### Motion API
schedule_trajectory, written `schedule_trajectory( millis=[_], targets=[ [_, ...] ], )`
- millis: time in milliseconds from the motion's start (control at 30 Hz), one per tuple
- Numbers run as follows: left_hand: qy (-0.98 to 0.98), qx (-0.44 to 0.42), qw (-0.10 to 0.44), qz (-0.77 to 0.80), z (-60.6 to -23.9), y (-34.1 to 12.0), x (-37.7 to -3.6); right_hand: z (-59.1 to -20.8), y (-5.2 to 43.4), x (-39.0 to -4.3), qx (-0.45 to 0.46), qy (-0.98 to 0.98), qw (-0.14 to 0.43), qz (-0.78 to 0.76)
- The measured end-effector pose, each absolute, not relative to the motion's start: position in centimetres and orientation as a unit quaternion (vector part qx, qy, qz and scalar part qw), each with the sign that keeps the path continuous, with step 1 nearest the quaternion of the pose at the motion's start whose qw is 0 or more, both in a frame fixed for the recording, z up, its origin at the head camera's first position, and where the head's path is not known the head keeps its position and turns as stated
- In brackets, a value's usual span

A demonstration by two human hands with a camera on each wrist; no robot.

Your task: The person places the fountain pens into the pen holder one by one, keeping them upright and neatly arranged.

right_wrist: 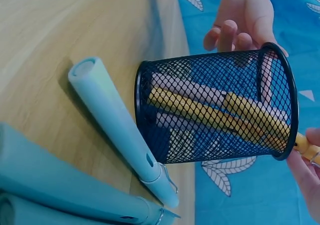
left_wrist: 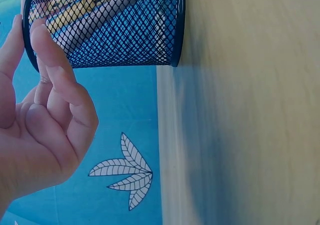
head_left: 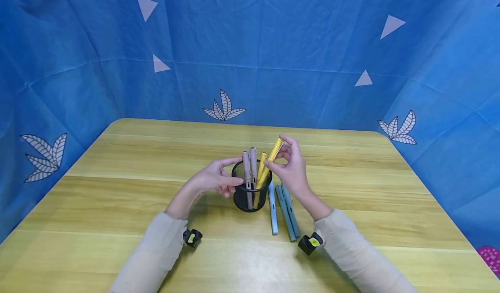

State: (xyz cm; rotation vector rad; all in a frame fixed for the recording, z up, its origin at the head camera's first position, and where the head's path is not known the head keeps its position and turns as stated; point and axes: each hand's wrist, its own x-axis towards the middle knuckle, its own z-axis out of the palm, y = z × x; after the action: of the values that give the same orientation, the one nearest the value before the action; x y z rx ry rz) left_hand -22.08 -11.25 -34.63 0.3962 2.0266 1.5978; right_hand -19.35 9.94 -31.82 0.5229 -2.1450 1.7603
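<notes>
A yellow pen (head_left: 270, 165) leans in the black mesh cup (head_left: 250, 195) mid-table, its top pinched by the right hand (head_left: 291, 167). The left hand (head_left: 212, 179) rests thumb and forefinger on the cup's rim, fingers loosely bent. Pink pens (head_left: 250, 167) stand inside. Three pale blue pens (head_left: 283, 208) lie just right of the cup on the wooden table (head_left: 117, 197), with blue leaf-print cloth (head_left: 273, 45) walling it round

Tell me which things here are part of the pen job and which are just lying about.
In play:
left hand, steadying the holder's rim
black mesh pen holder
right hand, pinching a yellow pen in the holder
second yellow pen and two grey pens in the holder
three blue pens on the table beside it

Lying about:
wooden table
blue backdrop
</notes>
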Motion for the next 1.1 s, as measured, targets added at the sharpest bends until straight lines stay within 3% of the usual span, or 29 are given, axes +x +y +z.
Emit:
schedule_trajectory(
  millis=[267, 600, 1100],
  targets=[
    [0.749, 0.146, 0.265, 0.589, -34.5, -11.2, -22.1, -32.1, 9.8, -19.3, 0.204, -0.765, 0.167, 0.588],
    [0.753, 0.147, 0.263, 0.585, -34.6, -11.2, -22.1, -35.1, 10.7, -21.1, 0.219, -0.787, 0.161, 0.554],
    [0.756, 0.146, 0.262, 0.582, -34.6, -11.2, -22.0, -35.5, 10.6, -20.8, 0.213, -0.804, 0.141, 0.537]
  ],
)
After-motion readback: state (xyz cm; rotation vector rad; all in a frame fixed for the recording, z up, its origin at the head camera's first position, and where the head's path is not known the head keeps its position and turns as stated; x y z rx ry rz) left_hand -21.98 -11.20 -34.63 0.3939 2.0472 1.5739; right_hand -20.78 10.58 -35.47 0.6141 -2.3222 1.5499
